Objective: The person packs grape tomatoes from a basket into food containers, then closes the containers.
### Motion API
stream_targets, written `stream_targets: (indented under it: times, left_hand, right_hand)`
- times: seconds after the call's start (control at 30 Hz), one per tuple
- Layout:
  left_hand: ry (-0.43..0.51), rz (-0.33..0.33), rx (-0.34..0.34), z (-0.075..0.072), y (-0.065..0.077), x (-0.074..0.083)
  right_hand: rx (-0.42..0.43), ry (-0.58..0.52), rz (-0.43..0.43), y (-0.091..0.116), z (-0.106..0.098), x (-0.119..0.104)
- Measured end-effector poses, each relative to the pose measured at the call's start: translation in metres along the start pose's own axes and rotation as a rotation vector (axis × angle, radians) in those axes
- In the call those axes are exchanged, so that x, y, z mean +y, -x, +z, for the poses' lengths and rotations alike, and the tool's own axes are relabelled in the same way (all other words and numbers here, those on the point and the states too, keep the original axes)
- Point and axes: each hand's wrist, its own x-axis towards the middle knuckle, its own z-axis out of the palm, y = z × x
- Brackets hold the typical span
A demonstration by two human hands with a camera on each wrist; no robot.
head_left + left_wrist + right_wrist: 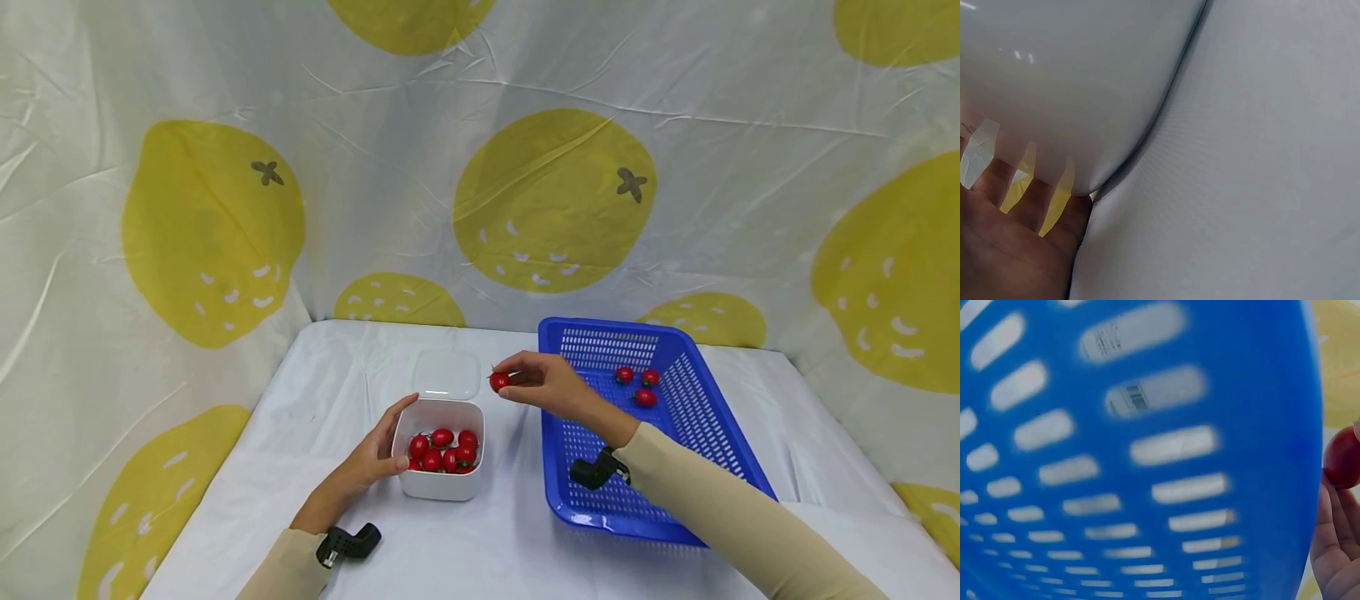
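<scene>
My right hand (551,387) pinches a red cherry tomato (499,382) between thumb and fingertips, in the air left of the blue basket's far part. The same tomato (1342,458) shows at the right edge of the right wrist view, partly cut off. On the left, my left hand (372,450) holds a white square container (438,487), fingers along its left side and thumb at the near left corner of the rim. Several cherry tomatoes (442,437) lie inside it. In the left wrist view the fingers (1072,215) lie against the container's glossy wall (1104,94).
A blue slotted basket (551,467) stands at the right, with three cherry tomatoes (646,397) toward its far end. The right forearm crosses over the basket. Behind the container lies a translucent lid (447,372). A lemon-print curtain (390,167) hangs behind the white-covered table (517,550).
</scene>
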Motion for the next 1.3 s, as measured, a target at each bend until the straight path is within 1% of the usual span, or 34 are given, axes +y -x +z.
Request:
stream_targets:
  times: [0.07, 0.17, 0.4, 0.6, 0.8, 0.9, 1.13, 1.3]
  left_hand:
    - [-0.008, -0.005, -0.003, 0.0, 0.0, -0.001]
    - [-0.013, -0.001, -0.009, 0.0, 0.0, 0.0]
    - [0.006, 0.011, -0.018, 0.001, -0.001, 0.0]
    - [-0.004, 0.021, -0.016, 0.002, -0.001, 0.0]
    - [0.02, 0.019, -0.022, 0.003, -0.002, 0.001]
    - [0.017, 0.01, -0.021, 0.002, -0.002, 0.0]
    - [0.002, 0.02, -0.023, -0.001, -0.001, -0.002]
    - [0.019, 0.023, -0.018, -0.001, 0.0, -0.002]
  right_hand:
    - [-0.009, 0.002, -0.007, -0.001, 0.002, 0.005]
    - [-0.03, 0.006, -0.002, 0.0, 0.005, 0.005]
    - [-0.086, -0.029, 0.01, -0.001, 0.011, 0.006]
    - [-0.141, -0.031, -0.026, -0.001, 0.015, 0.008]
    - [-0.201, -0.029, -0.046, -0.001, 0.021, 0.009]
    - [-0.208, -0.028, -0.044, -0.001, 0.022, 0.009]
    - [-0.214, 0.027, -0.03, -0.002, 0.026, 0.01]
    - [-0.204, 0.069, -0.035, -0.002, 0.028, 0.013]
